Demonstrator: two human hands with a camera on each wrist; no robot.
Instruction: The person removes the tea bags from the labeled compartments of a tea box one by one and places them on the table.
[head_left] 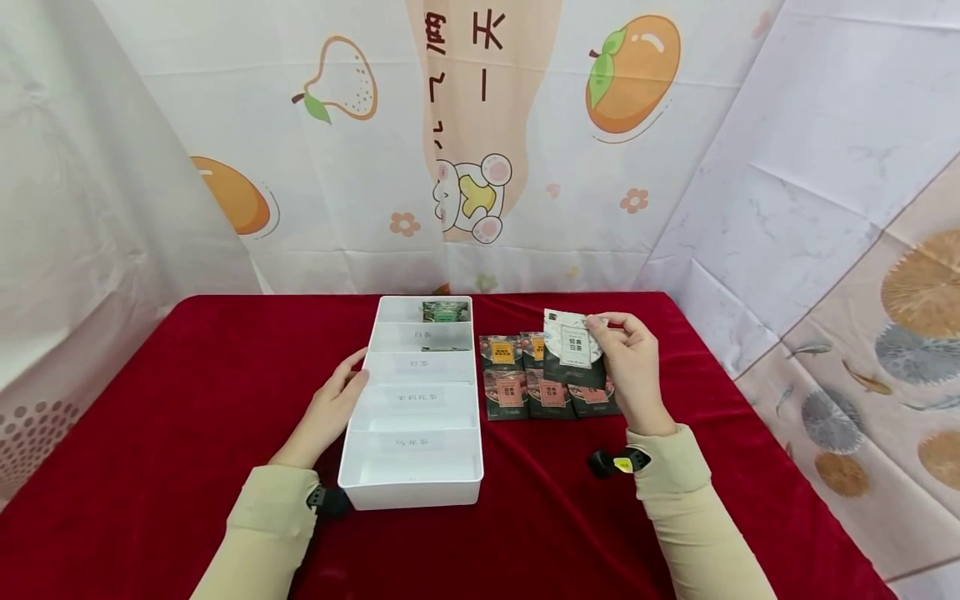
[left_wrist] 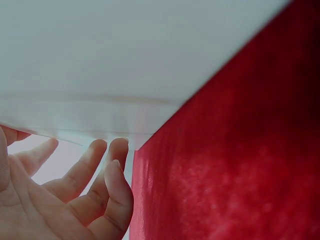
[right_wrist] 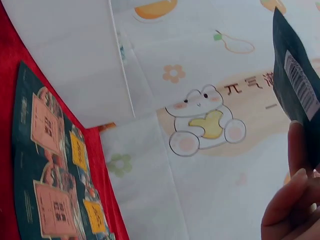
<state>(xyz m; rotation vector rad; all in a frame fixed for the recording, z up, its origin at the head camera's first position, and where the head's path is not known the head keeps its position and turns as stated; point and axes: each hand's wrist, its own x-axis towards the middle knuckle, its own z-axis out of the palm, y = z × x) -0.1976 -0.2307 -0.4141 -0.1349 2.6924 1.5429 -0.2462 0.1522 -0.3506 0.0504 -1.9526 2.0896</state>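
In the head view my right hand [head_left: 633,367] pinches a white-and-dark-green tea sachet [head_left: 576,346] by its upper right corner, holding it over the sachets on the cloth. Its barcoded back [right_wrist: 301,80] faces the right wrist camera. My left hand [head_left: 330,412] rests against the left side of a long white divided box [head_left: 408,496], fingers loosely bent, the fingertips [left_wrist: 119,145] right at its wall in the left wrist view. A green sachet [head_left: 446,312] lies in the box's farthest compartment, and the edge of another shows in the second.
Right of the box lie several sachets: red-labelled ones [head_left: 507,395] in the near row, yellow-labelled ones [head_left: 501,352] behind, partly covered by the held sachet. Labels mark the box's compartments. A red cloth [head_left: 540,517] covers the table; a printed curtain [head_left: 300,208] hangs behind it.
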